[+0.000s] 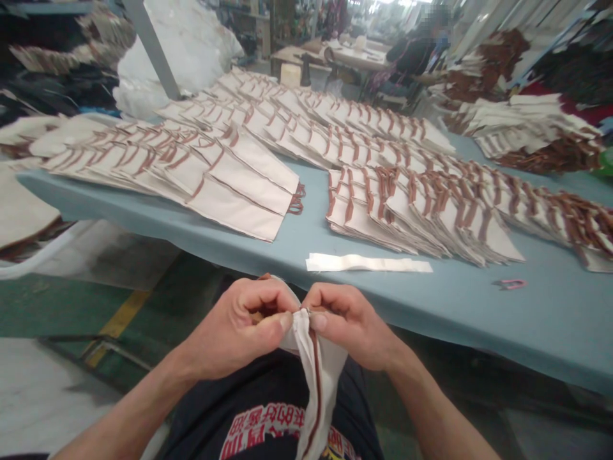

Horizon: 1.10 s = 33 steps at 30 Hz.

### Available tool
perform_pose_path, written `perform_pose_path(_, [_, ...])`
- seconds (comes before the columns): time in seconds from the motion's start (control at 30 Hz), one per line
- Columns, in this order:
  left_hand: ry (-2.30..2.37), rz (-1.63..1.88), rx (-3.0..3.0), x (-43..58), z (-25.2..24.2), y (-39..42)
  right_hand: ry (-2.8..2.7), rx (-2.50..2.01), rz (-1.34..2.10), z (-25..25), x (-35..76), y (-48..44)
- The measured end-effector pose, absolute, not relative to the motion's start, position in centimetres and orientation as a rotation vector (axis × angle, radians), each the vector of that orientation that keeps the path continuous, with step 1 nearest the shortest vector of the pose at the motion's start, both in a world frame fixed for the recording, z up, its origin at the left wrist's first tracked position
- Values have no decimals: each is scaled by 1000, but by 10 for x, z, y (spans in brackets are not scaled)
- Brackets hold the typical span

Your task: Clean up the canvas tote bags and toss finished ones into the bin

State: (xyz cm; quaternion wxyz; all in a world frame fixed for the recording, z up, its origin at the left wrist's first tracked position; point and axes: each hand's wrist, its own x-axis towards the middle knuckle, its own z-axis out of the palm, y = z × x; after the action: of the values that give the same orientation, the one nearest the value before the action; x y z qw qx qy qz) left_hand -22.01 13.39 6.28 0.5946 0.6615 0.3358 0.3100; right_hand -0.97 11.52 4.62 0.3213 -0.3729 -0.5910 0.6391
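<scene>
Between my two hands is a cream fabric piece [330, 364] with a brown trim strip running down it. My left hand [244, 319] pinches its top edge between thumb and curled fingers. On the other side of the same edge, my right hand [347, 322] pinches the cloth close to the brown strip, the thumbs a short gap apart. The rest of the piece hangs down in front of my dark printed shirt [268, 409]. Just beyond my hands, a cream fabric strip [368, 262] lies along the table's near edge.
Overlapping rows of cream pieces with brown trim [230, 179] cover much of the blue table [306, 230]. Small pink-handled thread snips [510, 283] lie at the right. More stacked cloth [531, 128] stands at the far right. A person [416, 57] sits in the background.
</scene>
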Motion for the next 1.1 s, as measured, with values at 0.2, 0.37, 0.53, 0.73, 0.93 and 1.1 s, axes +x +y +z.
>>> perform_pose_path(0.2, [825, 706, 1649, -215, 66, 132, -1636, -1060, 1546, 40, -8, 117])
perform_pose_path(0.37, [836, 703, 1645, -214, 63, 134, -1773, -1099, 1415, 52, -8, 119])
perform_pose_path(0.53, [892, 726, 1676, -214, 59, 137, -1858, -1180, 1298, 62, -8, 119])
perform_pose_path(0.73, [879, 645, 1682, -215, 59, 136, -1940, -1216, 1103, 66, -9, 118])
perform_pose_path(0.93, [883, 687, 1899, -220, 47, 139, -1978, -1216, 1051, 58, -10, 117])
perform_pose_path(1.1, [840, 697, 2106, -224, 36, 137, -1978, -1268, 1105, 50, -10, 115])
